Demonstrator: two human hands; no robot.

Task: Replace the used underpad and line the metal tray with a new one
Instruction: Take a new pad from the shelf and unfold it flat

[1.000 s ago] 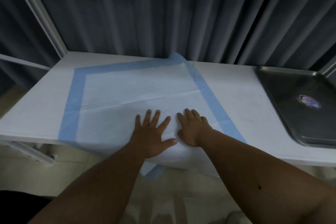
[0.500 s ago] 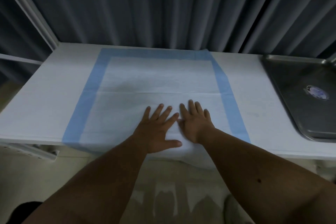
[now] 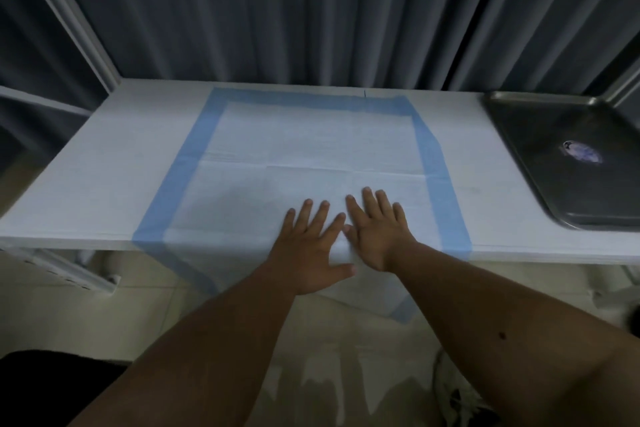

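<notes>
Underpad (image 3: pixel 311 142) lies spread across the white tabletop (image 3: pixel 104 166), its near edge hanging over; I have my left hand (image 3: pixel 308 246) and right hand (image 3: pixel 375 232) flat, fingers spread, pressing it; metal tray (image 3: pixel 568 166) sits far right

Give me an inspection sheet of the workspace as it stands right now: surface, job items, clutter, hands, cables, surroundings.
Surface: white table, underpad spread across its middle.
Job's things: underpad, white with blue border, lies unfolded and flat with fold creases showing; its near edge hangs over the table's front. Metal tray sits at the table's right end, unlined, apart from the underpad, with a round sticker inside.
Clutter: nothing seen on the table.
Hands: left hand and right hand press flat on the underpad's near part, side by side, fingers spread.
Cables: nothing seen.
Surroundings: dark pleated curtain behind the table; pale frame bar at left; light floor below.
</notes>
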